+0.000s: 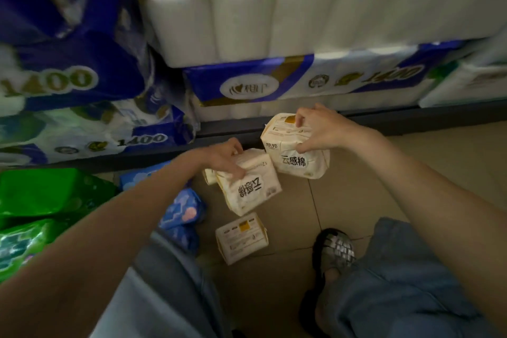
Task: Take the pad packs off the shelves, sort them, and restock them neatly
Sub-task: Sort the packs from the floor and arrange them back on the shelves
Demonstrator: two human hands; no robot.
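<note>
I am crouched over a tiled floor in front of low shelves. My right hand [319, 129] grips a cream pad pack [293, 156] by its top, holding it above the floor. My left hand [223, 158] holds a second cream pad pack [249, 185], tilted with its print upside down. A third cream pad pack [241, 237] lies flat on the floor below them. Part of another cream pack [209, 176] peeks out behind the left one. Blue pad packs [182, 210] lie under my left forearm.
Green packs [41, 195] are piled at the left. Blue and white tissue-roll bundles [301, 79] fill the shelves above a dark shelf edge [384, 118]. My foot in a dark sandal [333, 252] stands on the tiles [343, 200] at the lower right.
</note>
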